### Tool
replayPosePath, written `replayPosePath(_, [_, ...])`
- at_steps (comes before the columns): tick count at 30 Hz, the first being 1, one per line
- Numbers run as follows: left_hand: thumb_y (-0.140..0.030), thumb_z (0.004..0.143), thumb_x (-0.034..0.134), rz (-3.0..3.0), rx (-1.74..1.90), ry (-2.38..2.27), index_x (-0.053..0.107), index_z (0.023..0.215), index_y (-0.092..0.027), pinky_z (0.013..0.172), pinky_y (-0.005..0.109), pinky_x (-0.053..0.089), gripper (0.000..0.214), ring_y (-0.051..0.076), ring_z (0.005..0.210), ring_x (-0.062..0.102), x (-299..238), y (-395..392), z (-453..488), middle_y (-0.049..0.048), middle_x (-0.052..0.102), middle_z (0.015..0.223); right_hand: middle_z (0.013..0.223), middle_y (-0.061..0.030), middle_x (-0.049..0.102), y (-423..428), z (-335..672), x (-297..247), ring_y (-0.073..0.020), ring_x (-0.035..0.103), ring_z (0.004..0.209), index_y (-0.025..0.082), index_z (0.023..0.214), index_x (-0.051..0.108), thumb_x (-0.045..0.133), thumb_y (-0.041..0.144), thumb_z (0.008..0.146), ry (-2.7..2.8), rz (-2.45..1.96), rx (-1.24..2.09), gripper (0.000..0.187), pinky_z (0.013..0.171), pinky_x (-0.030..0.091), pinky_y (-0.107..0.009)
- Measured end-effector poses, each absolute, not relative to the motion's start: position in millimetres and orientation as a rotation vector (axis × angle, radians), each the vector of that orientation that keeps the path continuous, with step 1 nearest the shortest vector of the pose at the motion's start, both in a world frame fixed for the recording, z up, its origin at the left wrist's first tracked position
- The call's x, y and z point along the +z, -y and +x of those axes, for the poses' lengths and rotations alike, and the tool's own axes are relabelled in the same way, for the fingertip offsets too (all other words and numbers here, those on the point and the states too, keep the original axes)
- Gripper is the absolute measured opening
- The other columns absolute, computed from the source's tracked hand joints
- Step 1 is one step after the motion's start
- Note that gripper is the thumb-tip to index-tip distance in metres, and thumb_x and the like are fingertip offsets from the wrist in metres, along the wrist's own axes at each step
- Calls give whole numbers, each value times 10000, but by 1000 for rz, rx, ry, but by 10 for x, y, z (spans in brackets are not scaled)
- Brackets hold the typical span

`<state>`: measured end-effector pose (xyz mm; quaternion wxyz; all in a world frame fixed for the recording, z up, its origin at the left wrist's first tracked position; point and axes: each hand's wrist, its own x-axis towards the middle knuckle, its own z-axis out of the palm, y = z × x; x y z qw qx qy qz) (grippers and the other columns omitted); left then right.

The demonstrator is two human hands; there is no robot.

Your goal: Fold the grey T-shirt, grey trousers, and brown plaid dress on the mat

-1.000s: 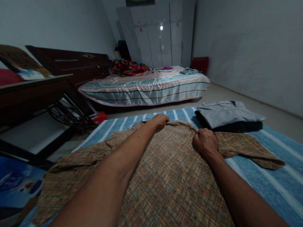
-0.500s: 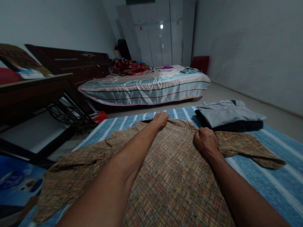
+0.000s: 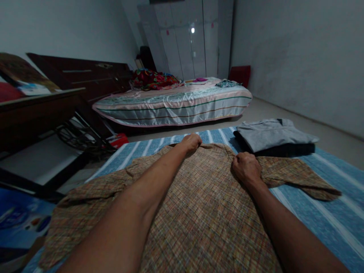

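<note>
A brown checked long-sleeved shirt (image 3: 210, 204) lies spread out on a blue-and-white striped bedsheet (image 3: 309, 212), its collar end away from me and a sleeve out to each side. My left hand (image 3: 191, 143) is closed on the shirt's top edge near the collar, fingertips tucked out of sight. My right hand (image 3: 247, 167) is closed on the shirt at the shoulder, beside the right-side sleeve. My left forearm crosses over the shirt and hides part of it.
Folded grey and black clothes (image 3: 274, 134) lie just beyond the right sleeve. Another bed (image 3: 173, 108) stands ahead, across a strip of floor. A wooden desk (image 3: 42, 106) is on the left, with a blue printed box (image 3: 22, 220) below it.
My left hand has shifted very slightly left along the top edge of the shirt. My right hand keeps its place on the shoulder, and the view tilts a little.
</note>
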<state>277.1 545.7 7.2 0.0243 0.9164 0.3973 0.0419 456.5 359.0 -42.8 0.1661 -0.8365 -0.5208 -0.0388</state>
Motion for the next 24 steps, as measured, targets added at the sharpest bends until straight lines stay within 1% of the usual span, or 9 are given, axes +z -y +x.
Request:
replayPosePath(5, [-93,729,529,2896,-49,-1342,749,858,-157,706,303,448,263,251,854,645,104,-5407,2860,111,712,900,1019,-118,669,-3581,4561,-414,-234,587,960,133,920,695,448,252,914,1491,-2395,-118,274,767,388,-304])
replayPosePath(9, [-58,763,513,2926,-94,-1442,735,929,-121,781,331,444,285,282,956,625,129,-5352,2936,169,697,1007,1017,-111,670,-3572,4554,-397,-231,590,965,141,909,695,451,254,920,1494,-2391,-93,269,775,388,-299])
replayPosePath(11, [-48,789,493,2937,-82,-1480,725,954,-110,835,333,433,292,282,1020,598,133,-5317,2982,177,686,1045,1015,-111,671,-3566,4549,-385,-232,591,968,139,908,693,446,252,924,1488,-2389,-93,272,773,388,-298])
replayPosePath(15, [-56,836,449,2940,-7,-1522,698,1016,-111,887,334,419,312,275,1095,554,147,-5273,3018,172,659,1105,1016,-108,674,-3557,4546,-372,-230,593,969,138,911,690,438,245,930,1478,-2395,-93,274,775,385,-295])
replayPosePath(18, [-96,825,492,2924,21,-1481,693,1027,-150,851,322,435,290,260,1031,587,176,-5276,2951,131,667,1091,1017,-110,673,-3561,4553,-376,-226,593,964,139,907,691,430,247,936,1490,-2394,-89,283,772,383,-291])
replayPosePath(21, [-121,788,537,2906,-9,-1389,712,963,-196,788,290,445,259,232,952,616,195,-5277,2853,71,691,1028,1023,-113,670,-3563,4561,-385,-226,589,969,138,914,688,428,245,937,1497,-2389,-94,282,767,382,-289])
replayPosePath(24, [-114,738,568,2890,-40,-1349,724,898,-205,753,270,444,241,223,932,621,178,-5261,2810,49,700,1008,1013,-112,667,-3563,4567,-400,-227,587,968,140,906,685,430,253,936,1495,-2393,-98,281,750,381,-289])
